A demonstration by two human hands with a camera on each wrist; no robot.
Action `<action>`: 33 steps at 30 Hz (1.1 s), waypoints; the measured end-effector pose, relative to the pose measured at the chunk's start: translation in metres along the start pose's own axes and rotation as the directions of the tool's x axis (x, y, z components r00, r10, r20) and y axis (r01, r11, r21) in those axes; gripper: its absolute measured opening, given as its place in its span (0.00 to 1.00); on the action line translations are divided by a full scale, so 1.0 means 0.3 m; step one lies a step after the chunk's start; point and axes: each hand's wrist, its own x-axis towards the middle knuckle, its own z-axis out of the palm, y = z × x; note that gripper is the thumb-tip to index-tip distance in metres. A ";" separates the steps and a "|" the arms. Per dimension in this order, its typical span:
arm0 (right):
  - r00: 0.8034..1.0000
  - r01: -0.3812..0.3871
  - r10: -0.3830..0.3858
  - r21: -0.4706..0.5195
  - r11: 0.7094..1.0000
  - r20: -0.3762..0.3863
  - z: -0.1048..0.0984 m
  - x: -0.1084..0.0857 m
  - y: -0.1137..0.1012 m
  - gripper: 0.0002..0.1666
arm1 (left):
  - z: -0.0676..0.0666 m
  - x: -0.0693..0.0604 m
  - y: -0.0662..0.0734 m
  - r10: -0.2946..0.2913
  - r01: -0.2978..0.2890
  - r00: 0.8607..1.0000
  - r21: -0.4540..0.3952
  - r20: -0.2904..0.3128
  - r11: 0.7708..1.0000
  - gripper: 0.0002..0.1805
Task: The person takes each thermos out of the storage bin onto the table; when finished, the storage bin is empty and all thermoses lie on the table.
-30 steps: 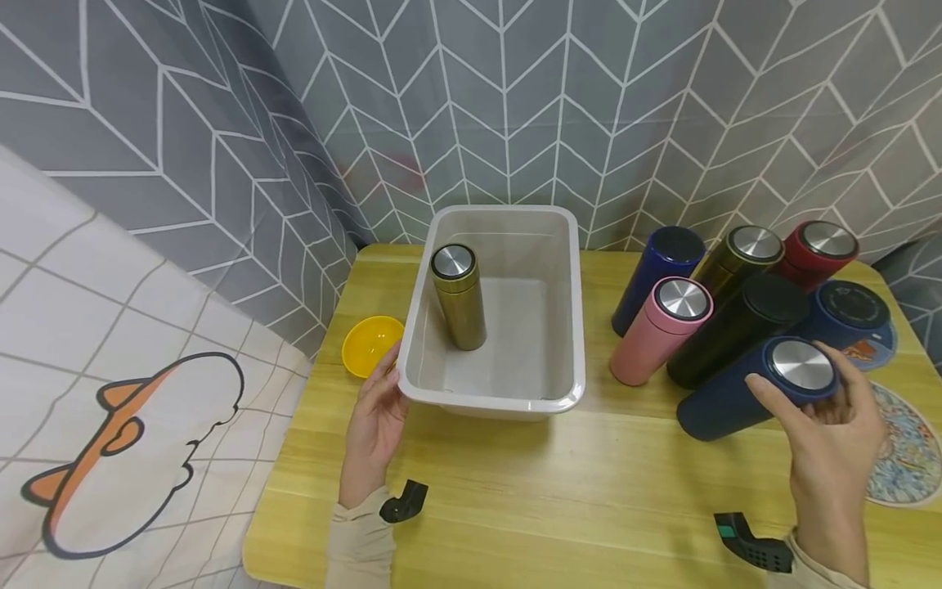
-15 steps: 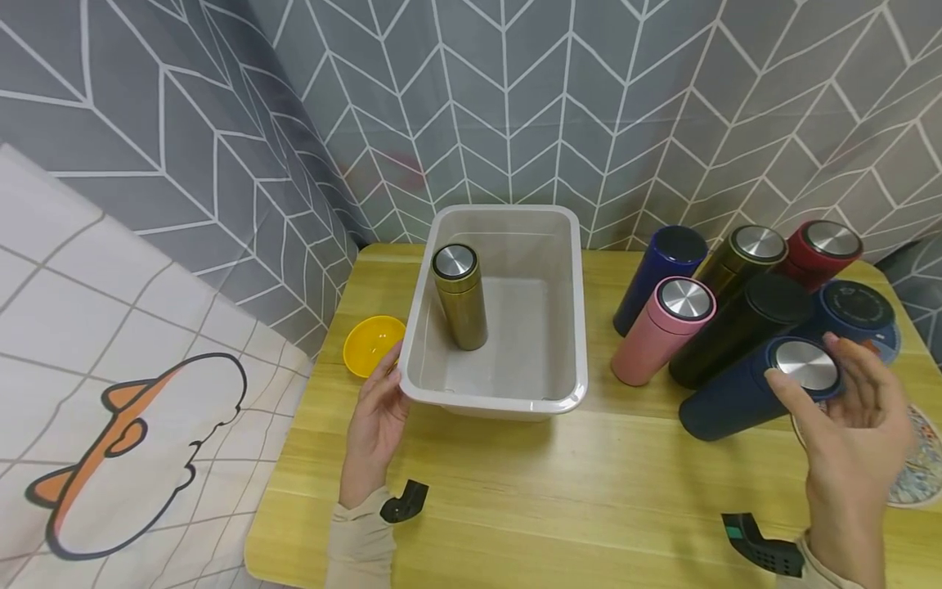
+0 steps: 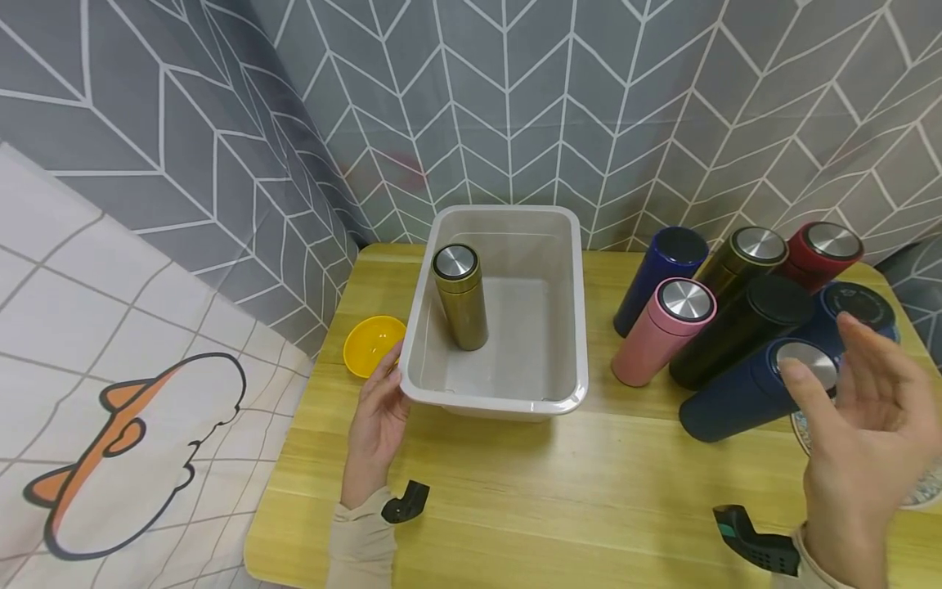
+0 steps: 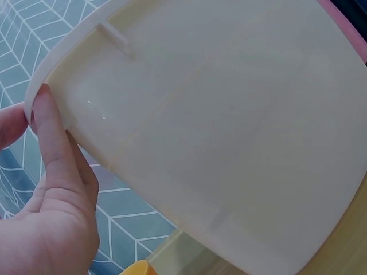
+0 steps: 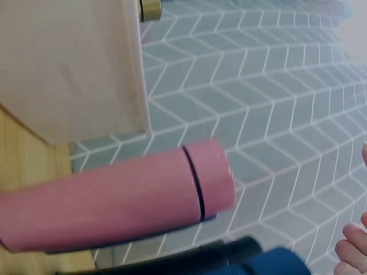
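Observation:
My left hand pinches the near left corner of a light grey plastic bin's rim; in the left wrist view, thumb and fingers lie on either side of the rim. A gold thermos stands upright inside the bin at its left. My right hand is open beside a navy thermos with a silver-topped lid, the thumb overlapping that lid in the head view. Only fingertips of this hand show in the right wrist view, apart from the bottles; a pink thermos lies nearer the camera's middle.
Right of the bin stand more thermoses: blue, dark gold, red, black and another blue one. A yellow bowl sits left of the bin. A patterned round mat lies partly under my right hand. Curtains hang behind the wooden table.
My right hand has come away from the navy thermos's lid and shifted right, its fingers lifting. My left hand stays on the bin's rim. The bottles have not visibly moved.

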 end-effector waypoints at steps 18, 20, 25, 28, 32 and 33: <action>0.952 -0.025 -0.007 0.101 0.995 0.306 0.198 -0.005 -0.029 0.32 | 0.010 -0.002 0.004 0.021 -0.019 0.998 0.039 -0.058 0.999 0.22; 0.941 -0.039 0.002 0.101 0.994 0.339 0.227 0.001 -0.022 0.32 | 0.013 -0.002 0.005 0.017 -0.013 0.998 0.057 -0.063 0.998 0.22; 0.903 -0.016 -0.013 0.064 0.998 0.430 0.299 0.017 0.019 0.31 | 0.018 0.000 0.007 -0.009 0.019 0.995 0.102 -0.100 0.995 0.20; 0.878 0.045 -0.025 -0.029 0.999 0.478 0.336 0.023 0.035 0.31 | 0.019 0.000 0.007 -0.022 0.037 0.992 0.113 -0.124 0.993 0.20; 0.847 0.104 -0.019 -0.130 0.986 0.531 0.383 0.026 0.038 0.32 | 0.017 -0.002 0.008 -0.024 0.038 0.991 0.102 -0.132 0.994 0.20; 0.839 0.108 -0.020 -0.131 0.986 0.543 0.394 0.026 0.038 0.32 | 0.017 -0.003 0.008 -0.023 0.035 0.991 0.093 -0.128 0.995 0.21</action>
